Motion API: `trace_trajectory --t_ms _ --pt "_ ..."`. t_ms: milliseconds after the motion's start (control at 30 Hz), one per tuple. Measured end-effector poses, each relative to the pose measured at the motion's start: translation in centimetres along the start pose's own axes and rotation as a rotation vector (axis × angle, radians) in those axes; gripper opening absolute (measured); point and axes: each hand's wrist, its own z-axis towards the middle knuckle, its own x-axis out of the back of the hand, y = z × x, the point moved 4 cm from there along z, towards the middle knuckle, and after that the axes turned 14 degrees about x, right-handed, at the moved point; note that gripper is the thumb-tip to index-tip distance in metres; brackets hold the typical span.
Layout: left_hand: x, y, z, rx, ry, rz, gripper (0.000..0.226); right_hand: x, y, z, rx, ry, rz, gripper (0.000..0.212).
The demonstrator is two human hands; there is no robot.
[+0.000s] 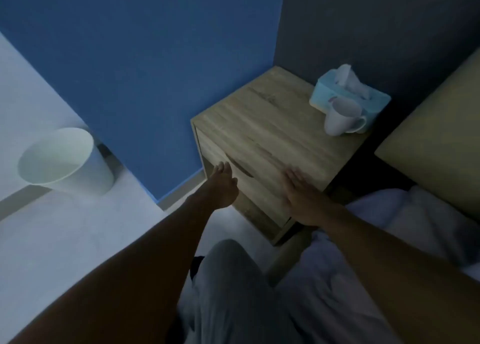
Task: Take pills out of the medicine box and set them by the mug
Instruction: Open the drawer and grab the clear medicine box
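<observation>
Barely begun; my left hand (224,185) & right hand (301,195), both spread empty, at shut drawer (249,180); no medicine box visible; mug (341,119) waits.

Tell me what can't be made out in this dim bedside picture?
Head view only:
- Medicine box and pills: none visible; the nightstand drawer hides its contents.
- Mug: contents unclear from this angle.
- Left hand fingertips: whether they touch the drawer is blurred.
- Right hand: palm hidden against the wood.
- Bed: cut off by the right edge.

Home bedroom, wooden nightstand (272,136) beside bed (420,219), tissue box (374,98)
</observation>
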Motion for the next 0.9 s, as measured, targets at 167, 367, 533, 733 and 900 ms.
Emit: trace_trajectory --t_ms 167,367,533,733,900 --pt "-2.6 -0.5 4.8 0.072 -0.060 -0.206 0.067 -3.3 0.4 1.8 -0.031 0.246 -0.115 0.065" --pt "-5.1 -0.5 9.3 0.060 0.049 -0.424 0.074 -5.1 1.1 2.7 -0.057 0.425 -0.178 0.063" --pt "-6.1 0.5 10.9 -0.017 0.083 -0.691 0.090 -5.3 1.2 2.8 -0.047 0.481 -0.203 0.061" --pt "-6.3 1.5 10.9 -0.020 0.098 -0.807 0.105 -5.3 1.2 2.7 -0.046 0.510 -0.221 0.060" --pt "-6.6 1.3 10.2 0.010 0.082 -0.851 0.104 -5.1 1.0 2.9 -0.046 0.488 -0.211 0.061"
